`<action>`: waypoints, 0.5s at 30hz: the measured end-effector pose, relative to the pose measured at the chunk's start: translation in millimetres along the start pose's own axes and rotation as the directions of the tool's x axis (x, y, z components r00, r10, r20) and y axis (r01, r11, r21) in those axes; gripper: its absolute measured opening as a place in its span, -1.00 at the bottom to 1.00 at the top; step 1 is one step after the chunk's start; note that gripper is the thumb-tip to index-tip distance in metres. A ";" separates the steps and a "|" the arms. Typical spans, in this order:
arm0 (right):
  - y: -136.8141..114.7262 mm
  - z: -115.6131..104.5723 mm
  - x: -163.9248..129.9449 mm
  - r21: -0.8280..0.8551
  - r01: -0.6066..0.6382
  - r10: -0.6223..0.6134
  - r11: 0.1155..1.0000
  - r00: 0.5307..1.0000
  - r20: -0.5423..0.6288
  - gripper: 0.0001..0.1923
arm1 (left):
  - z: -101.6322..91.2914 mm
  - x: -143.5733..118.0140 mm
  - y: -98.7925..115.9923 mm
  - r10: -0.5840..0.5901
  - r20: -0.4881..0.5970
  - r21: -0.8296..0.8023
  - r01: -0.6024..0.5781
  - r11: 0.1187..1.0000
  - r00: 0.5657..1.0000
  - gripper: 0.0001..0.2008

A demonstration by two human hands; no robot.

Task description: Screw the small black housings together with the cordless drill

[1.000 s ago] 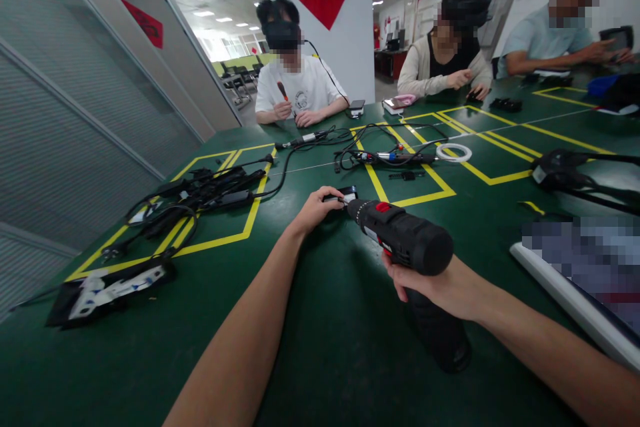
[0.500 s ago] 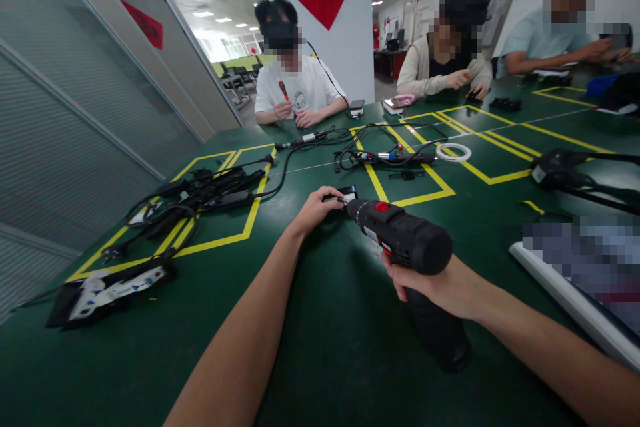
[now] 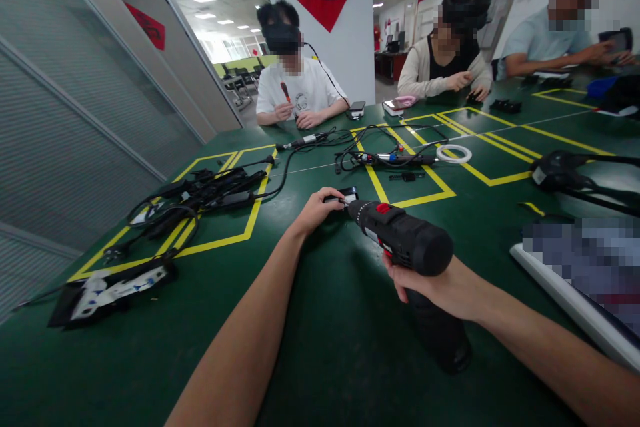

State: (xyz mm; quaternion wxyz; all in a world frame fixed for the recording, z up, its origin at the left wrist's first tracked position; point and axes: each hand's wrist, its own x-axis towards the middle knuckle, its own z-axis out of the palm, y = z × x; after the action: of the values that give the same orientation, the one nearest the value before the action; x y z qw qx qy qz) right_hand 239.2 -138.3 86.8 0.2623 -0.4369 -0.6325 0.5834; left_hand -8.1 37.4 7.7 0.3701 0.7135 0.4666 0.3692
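Lying at the far left of the green table [image 3: 320, 347] is a tangle of black cables [image 3: 200, 197]. Since a second ago almost nothing is changing: the left hand [image 3: 316, 209] is still pressing a small black part [image 3: 345, 197] down on the table, fingers closed on it. The drill [image 3: 405, 243] tip is still touching that part. The right hand [image 3: 440, 287] is keeping its fingers wrapped tight around the drill handle. It seems the fastening is going on steadily. Farther right, a white ring [image 3: 454, 153] is lying, and other people are working behind.

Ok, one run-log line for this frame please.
left hand: pinning small black part on green table | right hand: gripping cordless drill | drill tip at part | cable pile left
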 end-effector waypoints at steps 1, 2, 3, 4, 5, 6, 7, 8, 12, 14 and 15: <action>-0.5 0.0 -0.3 0.003 -0.004 0.004 1.000 1.000 -0.002 -0.89 | 0.0 0.1 0.2 0.001 -0.001 0.005 -0.001 1.000 1.000 -0.76; -1.0 0.1 -0.5 0.008 -0.007 0.007 1.000 1.000 -0.002 -0.88 | 0.1 0.1 0.5 0.000 -0.003 0.007 0.000 1.000 1.000 -0.76; -1.4 0.0 -0.6 0.015 -0.008 0.008 1.000 1.000 0.001 -0.89 | 0.2 0.1 0.7 -0.002 -0.005 0.009 0.002 1.000 1.000 -0.76; -1.7 -0.1 -0.6 0.024 -0.006 0.006 1.000 1.000 0.005 -0.89 | 0.3 0.1 1.0 -0.005 -0.007 0.012 0.005 1.000 1.000 -0.76; -2.0 -0.1 -0.6 0.031 -0.003 0.003 1.000 1.000 0.009 -0.90 | 0.4 0.0 1.3 -0.008 -0.012 0.018 0.009 1.000 1.000 -0.76; -2.2 -0.2 -0.6 0.034 0.001 -0.001 0.999 1.000 0.013 -0.91 | 0.5 0.0 1.5 -0.011 -0.018 0.025 0.011 1.000 1.000 -0.77; -2.3 -0.2 -0.6 0.034 0.003 -0.004 0.999 1.000 0.015 -0.91 | 0.5 0.1 1.5 -0.011 -0.020 0.032 0.012 0.999 1.000 -0.77; -2.4 -0.1 -0.6 0.032 0.005 -0.006 0.999 1.000 0.015 -0.91 | 0.5 0.2 1.3 -0.010 -0.019 0.036 0.011 0.999 1.000 -0.77; -3.6 0.7 -0.5 0.030 0.008 -0.008 1.000 1.000 0.002 -0.92 | 0.4 1.5 -1.3 -0.008 -0.008 0.028 0.008 1.000 1.000 -0.77; -4.4 1.0 -0.3 0.032 0.010 -0.010 0.999 1.000 -0.003 -0.92 | 0.4 2.1 -2.7 -0.009 -0.014 0.021 0.010 1.000 1.000 -0.78; -4.7 1.0 -0.2 0.033 0.007 -0.007 0.999 1.000 -0.004 -0.92 | 0.3 2.3 -3.1 -0.005 -0.015 0.017 0.005 1.000 1.000 -0.78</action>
State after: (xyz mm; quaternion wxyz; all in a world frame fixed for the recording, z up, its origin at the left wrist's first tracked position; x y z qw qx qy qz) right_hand 237.3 -138.7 91.2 0.2728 -0.4313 -0.6240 0.5918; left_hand -8.5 40.4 5.3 0.3612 0.7126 0.4745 0.3696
